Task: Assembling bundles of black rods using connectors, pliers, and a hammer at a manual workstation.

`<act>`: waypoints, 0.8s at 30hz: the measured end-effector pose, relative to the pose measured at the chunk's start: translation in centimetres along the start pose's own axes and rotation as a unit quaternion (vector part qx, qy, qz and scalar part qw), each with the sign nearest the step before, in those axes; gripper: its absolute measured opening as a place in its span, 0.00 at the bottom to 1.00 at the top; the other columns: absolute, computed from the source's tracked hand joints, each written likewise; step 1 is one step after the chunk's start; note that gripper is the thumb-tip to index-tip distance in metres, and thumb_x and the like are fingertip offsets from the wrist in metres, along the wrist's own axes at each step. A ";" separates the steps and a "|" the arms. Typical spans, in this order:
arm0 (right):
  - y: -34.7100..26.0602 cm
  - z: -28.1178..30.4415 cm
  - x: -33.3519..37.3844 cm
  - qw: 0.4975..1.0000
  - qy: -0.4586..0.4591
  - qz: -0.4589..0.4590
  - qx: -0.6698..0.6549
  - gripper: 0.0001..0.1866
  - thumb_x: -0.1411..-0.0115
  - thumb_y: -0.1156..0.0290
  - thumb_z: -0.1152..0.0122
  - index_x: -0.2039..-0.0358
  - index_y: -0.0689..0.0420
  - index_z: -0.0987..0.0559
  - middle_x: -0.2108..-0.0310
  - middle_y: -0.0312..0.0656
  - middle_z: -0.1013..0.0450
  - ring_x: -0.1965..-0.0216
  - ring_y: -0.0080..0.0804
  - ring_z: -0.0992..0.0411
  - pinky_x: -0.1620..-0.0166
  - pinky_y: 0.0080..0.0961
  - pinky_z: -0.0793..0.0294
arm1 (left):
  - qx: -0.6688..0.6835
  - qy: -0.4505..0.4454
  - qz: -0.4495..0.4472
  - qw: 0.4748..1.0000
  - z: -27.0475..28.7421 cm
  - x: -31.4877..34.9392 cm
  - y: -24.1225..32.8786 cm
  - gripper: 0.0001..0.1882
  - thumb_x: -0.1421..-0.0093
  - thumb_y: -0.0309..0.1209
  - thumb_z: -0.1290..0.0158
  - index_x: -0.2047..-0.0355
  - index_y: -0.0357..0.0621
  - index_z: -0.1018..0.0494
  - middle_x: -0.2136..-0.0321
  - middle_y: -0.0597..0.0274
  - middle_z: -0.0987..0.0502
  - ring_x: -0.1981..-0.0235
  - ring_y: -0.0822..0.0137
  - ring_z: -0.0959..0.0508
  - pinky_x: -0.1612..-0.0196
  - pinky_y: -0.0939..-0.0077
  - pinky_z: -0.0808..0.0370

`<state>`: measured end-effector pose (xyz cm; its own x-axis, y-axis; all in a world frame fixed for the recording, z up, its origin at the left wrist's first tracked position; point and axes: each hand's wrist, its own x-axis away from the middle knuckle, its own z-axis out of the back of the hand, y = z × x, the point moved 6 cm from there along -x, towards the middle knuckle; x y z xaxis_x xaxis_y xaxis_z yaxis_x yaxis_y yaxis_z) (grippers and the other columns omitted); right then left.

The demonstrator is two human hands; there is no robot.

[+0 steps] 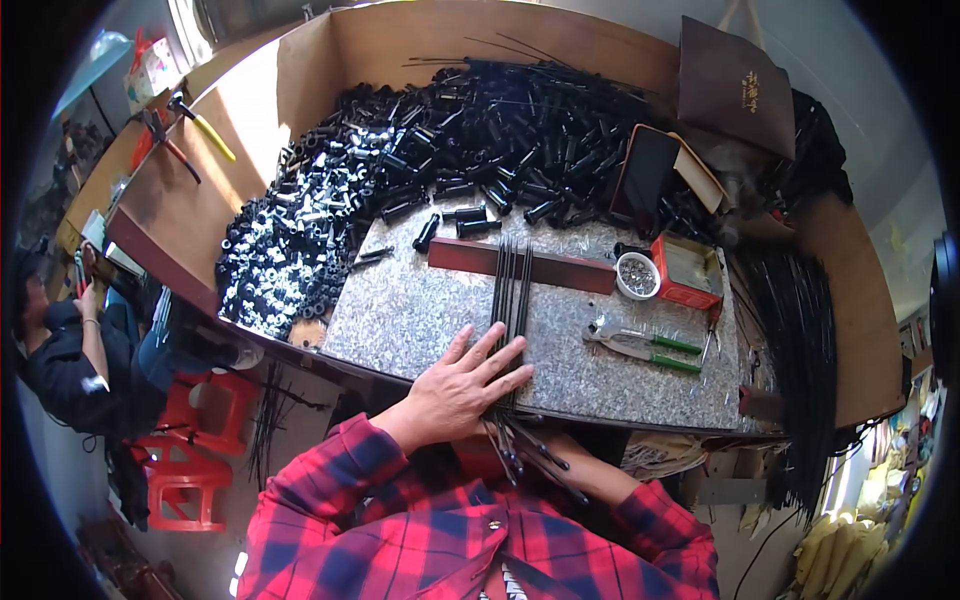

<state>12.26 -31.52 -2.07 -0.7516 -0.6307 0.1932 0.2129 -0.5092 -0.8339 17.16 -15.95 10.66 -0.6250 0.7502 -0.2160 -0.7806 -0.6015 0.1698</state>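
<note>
A bundle of thin, straight black rods point(505, 300) lies on the grey speckled worktop point(400, 320), running roughly from twelve o'clock to six. Its far ends cross over a reddish-brown bar point(572, 273) and poke slightly past it, in two close groups. The near ends overhang the front edge, fanning loosely between five and six o'clock, several with thicker, glossy dark tips.

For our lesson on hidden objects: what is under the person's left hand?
Thin black rods run beneath the fingers of the left hand, across a grey speckled slab. Whatever the hand itself covers cannot be seen.
</note>
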 end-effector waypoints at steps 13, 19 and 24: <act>-13.5 14.1 2.9 0.983 0.088 0.130 0.093 0.14 0.42 0.76 0.42 0.55 0.63 0.25 0.66 0.46 0.23 0.64 0.38 0.24 0.60 0.28 0.25 | -0.008 0.002 0.060 0.998 0.1 -0.8 -1.3 0.48 0.57 0.53 0.41 0.35 0.59 0.46 0.34 0.53 0.51 0.33 0.45 0.53 0.36 0.42 0.54; -11.9 24.3 1.5 0.946 0.246 0.051 0.206 0.12 0.41 0.74 0.43 0.58 0.66 0.23 0.67 0.46 0.23 0.67 0.32 0.24 0.62 0.24 0.26 | 0.004 -0.032 0.039 0.999 0.5 -1.0 -1.0 0.45 0.53 0.48 0.42 0.35 0.56 0.46 0.33 0.53 0.52 0.33 0.45 0.53 0.35 0.44 0.54; -5.7 32.9 -0.6 0.880 0.336 -0.002 0.336 0.13 0.46 0.72 0.41 0.61 0.64 0.23 0.63 0.54 0.25 0.61 0.52 0.27 0.57 0.37 0.27 | -0.028 -0.029 0.043 0.998 0.2 -1.2 -0.7 0.40 0.51 0.37 0.46 0.36 0.56 0.44 0.33 0.54 0.51 0.33 0.46 0.53 0.35 0.44 0.54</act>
<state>32.01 -47.53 19.54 -0.9047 -0.2550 -0.3414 0.3608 -0.8846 -0.2955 18.49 -16.36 10.96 -0.6895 0.7094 -0.1460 -0.7243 -0.6769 0.1311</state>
